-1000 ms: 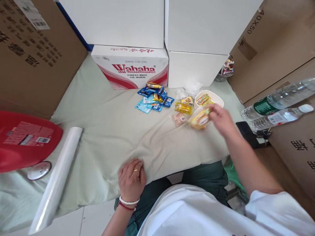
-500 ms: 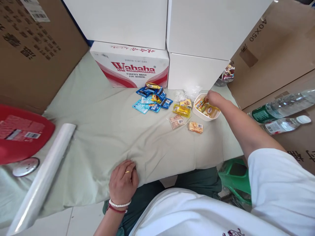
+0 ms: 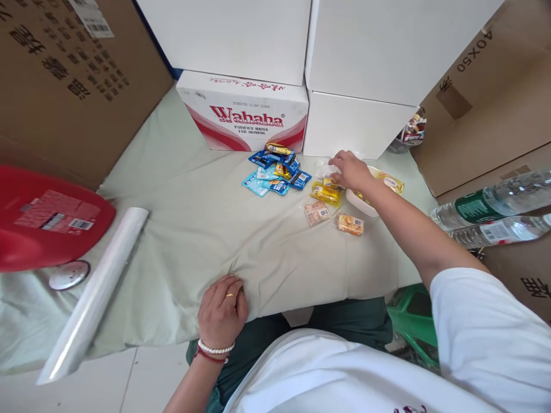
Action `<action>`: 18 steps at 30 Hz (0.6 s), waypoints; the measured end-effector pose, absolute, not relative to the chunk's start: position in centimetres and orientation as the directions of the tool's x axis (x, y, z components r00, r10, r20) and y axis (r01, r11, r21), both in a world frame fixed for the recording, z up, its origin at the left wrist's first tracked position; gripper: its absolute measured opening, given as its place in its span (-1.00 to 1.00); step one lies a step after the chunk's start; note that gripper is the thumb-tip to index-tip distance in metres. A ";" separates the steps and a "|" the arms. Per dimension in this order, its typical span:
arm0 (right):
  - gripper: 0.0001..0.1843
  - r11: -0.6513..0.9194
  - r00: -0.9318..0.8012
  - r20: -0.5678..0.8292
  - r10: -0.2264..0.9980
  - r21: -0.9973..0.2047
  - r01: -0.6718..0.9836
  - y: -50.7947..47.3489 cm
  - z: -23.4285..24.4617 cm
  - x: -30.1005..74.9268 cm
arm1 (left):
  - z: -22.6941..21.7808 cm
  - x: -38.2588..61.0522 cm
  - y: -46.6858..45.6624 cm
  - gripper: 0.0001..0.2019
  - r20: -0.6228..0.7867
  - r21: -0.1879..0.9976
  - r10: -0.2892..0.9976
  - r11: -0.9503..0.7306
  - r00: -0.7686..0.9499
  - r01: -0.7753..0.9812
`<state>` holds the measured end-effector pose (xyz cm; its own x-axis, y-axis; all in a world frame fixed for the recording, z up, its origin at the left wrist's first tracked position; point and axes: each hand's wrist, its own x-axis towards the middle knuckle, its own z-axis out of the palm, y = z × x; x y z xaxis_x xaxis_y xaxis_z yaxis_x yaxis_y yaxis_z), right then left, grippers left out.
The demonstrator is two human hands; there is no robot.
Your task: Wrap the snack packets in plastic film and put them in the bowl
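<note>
My right hand (image 3: 352, 170) reaches out over the pale green cloth (image 3: 181, 229), fingers bent down onto a small yellow snack packet (image 3: 332, 183) beside a white bowl (image 3: 360, 202). My forearm hides most of the bowl. A packet (image 3: 391, 182) lies at the bowl's far rim. A larger yellow packet (image 3: 325, 194), a pink packet (image 3: 317, 212) and an orange packet (image 3: 350, 224) lie close by. A pile of blue packets (image 3: 278, 169) lies to the left. My left hand (image 3: 222, 312) rests at the near edge, fingers curled on the bunched cloth.
A Wahaha carton (image 3: 249, 117) and white boxes (image 3: 357, 57) stand behind the snacks, with cardboard boxes on both sides. A roll of clear film (image 3: 92, 295), a metal disc (image 3: 69, 274) and a red item (image 3: 43, 223) lie left. Water bottles (image 3: 491, 206) lie right; a green stool (image 3: 413, 321) stands below.
My right hand put an orange packet down on the cloth, went to the bowl, then moved left to the yellow packets. The left hand has stayed on the cloth edge.
</note>
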<state>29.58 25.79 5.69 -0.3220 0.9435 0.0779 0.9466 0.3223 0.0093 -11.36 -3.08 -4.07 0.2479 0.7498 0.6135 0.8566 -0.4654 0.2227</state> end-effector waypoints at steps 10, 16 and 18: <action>-0.71 0.454 -0.292 0.450 0.844 -0.311 0.835 16.8 7.2 25.6 | -1.8 -9.0 -4.3 -0.89 0.369 0.848 0.905 -0.235 -0.211 0.476; -0.71 0.670 -0.486 0.504 0.714 -0.292 0.682 2.3 3.6 20.6 | 1.4 -0.8 -1.1 -0.48 -0.385 0.857 0.910 0.415 0.155 -0.307; -0.69 0.674 -0.485 0.508 0.712 -0.299 0.676 -0.4 1.8 19.3 | 1.0 0.8 0.1 -0.50 -0.447 0.811 0.888 0.453 0.107 -0.370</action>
